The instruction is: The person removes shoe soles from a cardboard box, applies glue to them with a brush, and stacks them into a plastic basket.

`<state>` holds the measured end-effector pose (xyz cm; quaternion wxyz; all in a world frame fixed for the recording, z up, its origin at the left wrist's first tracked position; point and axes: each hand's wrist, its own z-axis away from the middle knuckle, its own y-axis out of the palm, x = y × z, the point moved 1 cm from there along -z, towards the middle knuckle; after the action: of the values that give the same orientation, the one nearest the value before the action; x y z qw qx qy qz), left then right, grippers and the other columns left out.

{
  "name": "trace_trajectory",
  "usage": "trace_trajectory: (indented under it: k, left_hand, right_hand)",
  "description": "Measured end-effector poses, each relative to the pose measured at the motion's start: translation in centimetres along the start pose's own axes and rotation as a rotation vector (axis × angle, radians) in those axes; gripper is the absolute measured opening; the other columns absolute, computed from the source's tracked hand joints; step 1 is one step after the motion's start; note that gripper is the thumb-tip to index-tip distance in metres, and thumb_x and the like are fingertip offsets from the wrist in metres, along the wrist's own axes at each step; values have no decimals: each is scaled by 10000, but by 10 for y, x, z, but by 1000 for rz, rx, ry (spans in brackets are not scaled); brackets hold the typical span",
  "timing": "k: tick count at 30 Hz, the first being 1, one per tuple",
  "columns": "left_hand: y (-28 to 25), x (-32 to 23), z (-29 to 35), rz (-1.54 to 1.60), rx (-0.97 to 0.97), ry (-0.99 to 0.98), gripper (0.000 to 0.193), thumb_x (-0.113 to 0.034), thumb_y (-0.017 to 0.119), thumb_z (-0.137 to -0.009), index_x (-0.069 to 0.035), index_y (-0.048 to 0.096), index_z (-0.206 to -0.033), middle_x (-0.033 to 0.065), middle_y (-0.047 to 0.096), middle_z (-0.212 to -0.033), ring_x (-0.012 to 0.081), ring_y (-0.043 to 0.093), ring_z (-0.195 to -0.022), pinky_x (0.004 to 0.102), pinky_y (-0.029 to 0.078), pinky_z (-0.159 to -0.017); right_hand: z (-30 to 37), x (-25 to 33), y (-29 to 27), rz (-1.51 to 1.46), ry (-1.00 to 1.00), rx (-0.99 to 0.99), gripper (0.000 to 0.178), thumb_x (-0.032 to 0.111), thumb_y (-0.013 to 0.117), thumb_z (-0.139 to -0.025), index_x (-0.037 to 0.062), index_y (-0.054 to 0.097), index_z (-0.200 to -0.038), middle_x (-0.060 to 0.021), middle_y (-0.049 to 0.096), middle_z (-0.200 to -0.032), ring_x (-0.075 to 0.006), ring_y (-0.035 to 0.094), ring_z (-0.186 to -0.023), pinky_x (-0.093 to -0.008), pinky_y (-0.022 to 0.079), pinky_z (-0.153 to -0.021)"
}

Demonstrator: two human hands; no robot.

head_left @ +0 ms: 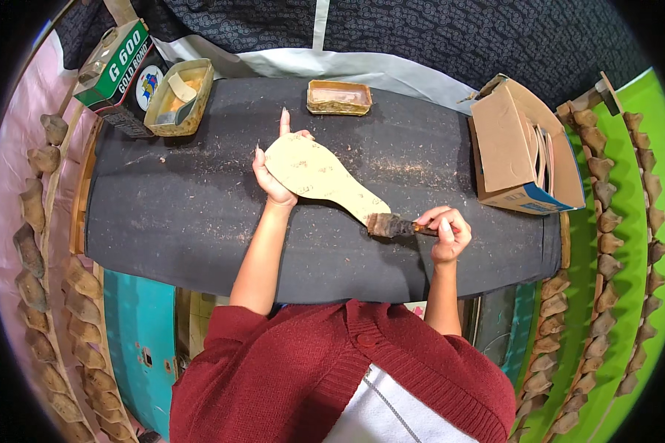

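A pale yellow shoe insole (310, 171) with small printed marks lies across my left hand (273, 177) above the table. The wide end rests on the palm, with the thumb and index finger stretched out past its edge and the other fingers partly hidden beneath. In my right hand (448, 230) is a dark, worn brush (393, 225), gripped by its handle. Its bristles touch the narrow end of the insole, which points toward the right and near side.
Crumbs dot the dark cloth-covered table (177, 221). A metal can (118, 77) and a crusted tub (179, 96) with a scraper stand back left. A shallow tray (338, 97) sits at the back; a cardboard box (521, 148) is right. Shoe lasts (606, 221) line racks on both sides.
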<state>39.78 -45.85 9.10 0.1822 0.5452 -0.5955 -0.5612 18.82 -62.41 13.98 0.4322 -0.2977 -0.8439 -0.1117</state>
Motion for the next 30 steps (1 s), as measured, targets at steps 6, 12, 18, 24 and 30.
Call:
trace_trajectory:
  k: [6,12,18,24,30]
  left_hand:
    - [-1,0,0,-9,14,-5,808,-537,320,-741,-55,78,-1342,135,509,-986,219,500,-915,324,394,-823]
    - [-4,-1,0,9,51,-9,828,-547,341,-734,-63,59,-1344,158,480,-1016,222,485,-925,325,392,-823]
    - [-7,0,0,42,48,-18,826,-541,357,-730,-79,58,-1346,159,483,-1017,226,490,-925,331,396,-822]
    - [-5,1,-1,55,34,-24,823,-538,358,-729,-79,63,-1346,166,484,-1026,234,500,-917,338,404,-814]
    - [-6,0,-1,6,43,-15,819,-543,341,-733,-72,70,-1345,161,484,-1024,232,499,-921,334,404,-814]
  right_hand:
    - [-10,-13,-16,83,45,9,233,114,427,-810,5,435,-604,-125,560,-634,-133,514,-555,-221,397,-505]
    - [-15,-12,-13,111,-24,-38,234,133,424,-817,9,438,-620,-121,555,-640,-132,510,-551,-221,402,-513]
    - [-16,-25,-11,-47,57,-10,249,156,403,-824,23,421,-615,-118,543,-624,-141,517,-547,-228,407,-492]
    - [-20,-31,-20,36,60,-89,250,149,377,-845,23,417,-632,-123,538,-633,-146,511,-551,-238,414,-498]
    - [-18,-29,2,-102,129,-138,227,166,359,-872,16,432,-718,-125,557,-750,-149,555,-630,-224,457,-500]
